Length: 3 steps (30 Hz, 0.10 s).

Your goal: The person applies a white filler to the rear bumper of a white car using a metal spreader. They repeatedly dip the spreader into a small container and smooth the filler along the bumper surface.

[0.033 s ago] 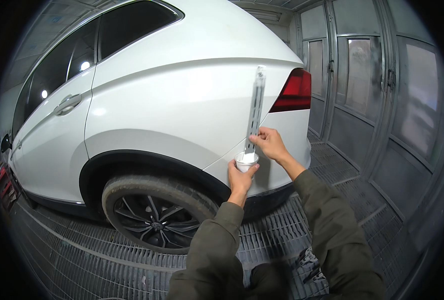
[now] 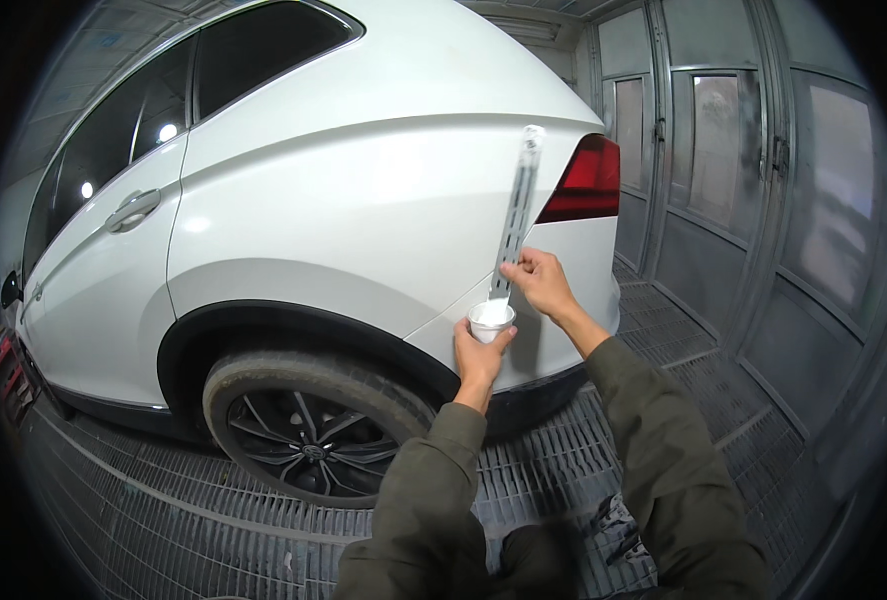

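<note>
My left hand (image 2: pixel 480 358) is wrapped round a small cup (image 2: pixel 490 331) with white paint in it. Between the fingertips of my right hand (image 2: pixel 546 284) is pinched a long, flat grey mixing stick (image 2: pixel 520 205) with a row of dark slots. Its lower end, coated white, stands in the cup, and its upper end leans a little to the right. White smears mark the top of the stick too. Both hands are in front of the rear quarter of a white car (image 2: pixel 364 190), below and left of its red tail light (image 2: pixel 585 180).
A rear wheel (image 2: pixel 314 430) with dark spokes stands at lower left, under a black arch trim (image 2: pixel 254 318). Metal floor grating (image 2: pixel 214 540) runs beneath the car and around my legs. Grey panelled doors with windows (image 2: pixel 716 130) form the right wall.
The top of the mixing stick has tipped to the right, its lower end still in the cup. My left hand and the cup stay nearly in place.
</note>
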### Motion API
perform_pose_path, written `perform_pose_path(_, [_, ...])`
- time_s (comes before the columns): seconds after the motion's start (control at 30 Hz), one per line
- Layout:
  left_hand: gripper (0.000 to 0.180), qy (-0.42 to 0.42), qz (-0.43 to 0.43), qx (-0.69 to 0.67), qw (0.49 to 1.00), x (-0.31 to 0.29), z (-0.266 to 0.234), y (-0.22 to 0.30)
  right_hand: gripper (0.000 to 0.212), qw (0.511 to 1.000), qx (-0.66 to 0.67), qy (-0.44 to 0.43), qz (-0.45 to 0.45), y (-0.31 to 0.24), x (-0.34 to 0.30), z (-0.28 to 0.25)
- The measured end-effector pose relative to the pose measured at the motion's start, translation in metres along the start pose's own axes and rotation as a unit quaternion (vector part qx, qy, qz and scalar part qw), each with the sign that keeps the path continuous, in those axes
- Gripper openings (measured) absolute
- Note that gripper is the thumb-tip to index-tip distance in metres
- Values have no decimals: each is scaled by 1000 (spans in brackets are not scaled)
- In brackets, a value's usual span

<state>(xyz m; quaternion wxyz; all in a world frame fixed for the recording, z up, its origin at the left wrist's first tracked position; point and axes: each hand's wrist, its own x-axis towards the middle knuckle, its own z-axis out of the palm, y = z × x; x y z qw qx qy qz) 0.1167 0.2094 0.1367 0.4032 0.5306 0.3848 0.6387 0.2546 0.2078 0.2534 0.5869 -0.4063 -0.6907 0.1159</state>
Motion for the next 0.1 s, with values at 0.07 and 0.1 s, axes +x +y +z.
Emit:
perform_pose_path(0.07, [91,2,-1,-2,1000,-1,-1,3,31,999,-18,35,7,4,0,3])
perform_pose_path(0.1, [91,-3,-5,-15,1000,-2,-1,5,29,997,-67,43,18,7,-3,4])
